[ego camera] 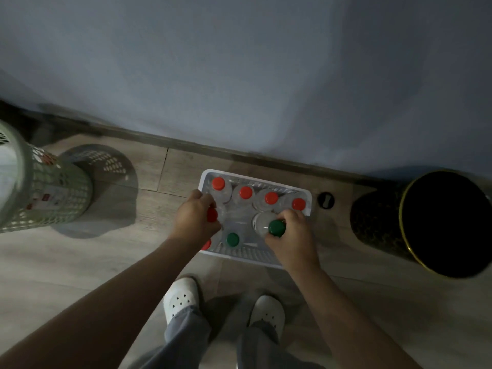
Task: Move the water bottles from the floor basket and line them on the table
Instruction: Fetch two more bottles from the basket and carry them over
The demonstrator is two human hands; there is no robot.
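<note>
A white slotted basket (255, 179) stands on the floor by the wall, holding several clear water bottles. Along its far side stand red-capped bottles (245, 192). A green-capped bottle (232, 239) stands near the front. My left hand (195, 218) curls round a red-capped bottle (212, 214) at the basket's left side. My right hand (291, 237) grips the neck of another green-capped bottle (277, 228) at the right side. Another red cap (206, 244) peeks out under my left wrist. No table is in view.
A pale green perforated bin (50, 198) stands on the floor at the left. A black bin with a gold rim (378, 222) stands at the right. A small black round fitting (326, 200) sits in the floor. My white shoes (181, 299) stand just before the basket.
</note>
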